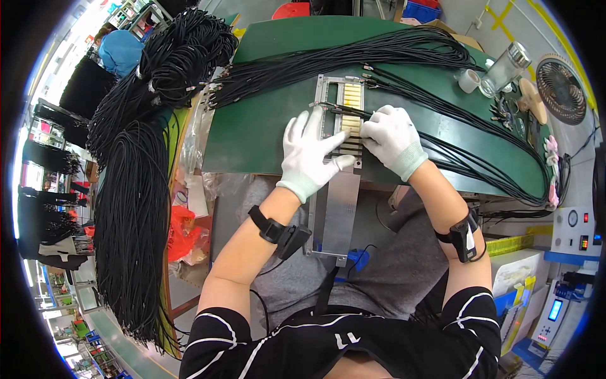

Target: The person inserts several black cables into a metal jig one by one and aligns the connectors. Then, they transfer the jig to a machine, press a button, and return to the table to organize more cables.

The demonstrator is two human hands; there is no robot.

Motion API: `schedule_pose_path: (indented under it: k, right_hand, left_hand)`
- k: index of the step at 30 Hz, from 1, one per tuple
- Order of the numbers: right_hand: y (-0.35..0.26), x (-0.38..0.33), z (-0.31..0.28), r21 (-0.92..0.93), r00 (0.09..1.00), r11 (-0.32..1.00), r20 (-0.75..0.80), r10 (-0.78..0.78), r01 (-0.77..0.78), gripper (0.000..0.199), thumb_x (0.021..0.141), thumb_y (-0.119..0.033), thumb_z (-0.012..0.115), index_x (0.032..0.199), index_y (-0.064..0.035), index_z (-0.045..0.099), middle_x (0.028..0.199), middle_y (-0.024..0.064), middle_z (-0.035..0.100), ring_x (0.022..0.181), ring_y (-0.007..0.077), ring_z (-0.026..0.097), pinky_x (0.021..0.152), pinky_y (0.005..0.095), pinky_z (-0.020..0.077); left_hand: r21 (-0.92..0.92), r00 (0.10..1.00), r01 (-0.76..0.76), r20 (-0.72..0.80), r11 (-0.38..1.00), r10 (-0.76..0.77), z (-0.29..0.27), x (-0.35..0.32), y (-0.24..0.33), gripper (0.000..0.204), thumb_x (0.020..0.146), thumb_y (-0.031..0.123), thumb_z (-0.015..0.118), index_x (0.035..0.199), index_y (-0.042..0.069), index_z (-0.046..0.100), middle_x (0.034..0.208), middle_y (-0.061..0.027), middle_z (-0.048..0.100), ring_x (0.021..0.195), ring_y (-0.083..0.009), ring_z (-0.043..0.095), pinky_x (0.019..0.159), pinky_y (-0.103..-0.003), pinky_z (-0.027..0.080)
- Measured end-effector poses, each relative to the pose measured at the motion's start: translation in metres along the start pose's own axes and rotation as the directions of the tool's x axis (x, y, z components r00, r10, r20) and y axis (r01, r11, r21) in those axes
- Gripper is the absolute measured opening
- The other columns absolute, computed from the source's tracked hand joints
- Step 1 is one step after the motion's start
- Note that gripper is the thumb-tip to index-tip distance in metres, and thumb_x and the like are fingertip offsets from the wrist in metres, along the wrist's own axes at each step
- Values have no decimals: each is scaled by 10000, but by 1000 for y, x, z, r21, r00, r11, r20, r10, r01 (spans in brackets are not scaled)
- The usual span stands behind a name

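Note:
My left hand (306,151), in a white glove, has its fingers spread over the left side of a metal jig (322,85). Its index fingertip touches the frame near some black cable ends (328,105). Yellow slotted blocks (352,95) run down the middle of the jig, and dark cable ends lie across several of them. At the jig's right edge my gloved right hand (394,139) is closed, thumb and fingers pinched on a black cable. The pinched part is mostly hidden by the glove. From beneath that hand, black cables (467,165) trail off to the right.
A green table (252,139) carries long bundles of black cables (353,54) behind the jig. More cables (136,221) hang in a thick mass at left. A glass bottle (505,68), a tape roll (468,81) and a fan (560,88) stand at right. A person (120,52) sits far left.

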State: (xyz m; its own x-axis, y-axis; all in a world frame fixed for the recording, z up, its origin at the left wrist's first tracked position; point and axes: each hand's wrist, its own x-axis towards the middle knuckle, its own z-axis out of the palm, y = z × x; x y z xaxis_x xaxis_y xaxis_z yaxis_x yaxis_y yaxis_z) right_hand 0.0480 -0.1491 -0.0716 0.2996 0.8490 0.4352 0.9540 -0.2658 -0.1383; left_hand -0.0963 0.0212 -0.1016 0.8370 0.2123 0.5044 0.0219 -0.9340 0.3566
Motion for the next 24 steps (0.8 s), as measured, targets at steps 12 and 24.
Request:
schedule_pose_path:
  k: [12,24]
  right_hand:
    - [36,11,0,-124,980,973,-50,192,-196,132,737,-193,781,834,-142,708,823,40,653,893,285,607,799,412,485]
    - [3,13,2,370,988,928,-150,17,40,190,730,-147,790,895,-98,709,872,79,687,872,321,617,804,431,489]
  left_hand:
    - [-10,997,2,-81,1000,-3,10,1,-11,227,847,401,720,977,227,787,1413,-196,531,1320,-404,436,1143,-523,285]
    - [-375,971,-19,-227,927,-72,2,16,-13,211,856,216,741,817,13,698,1108,-136,707,1124,-350,603,986,-441,464]
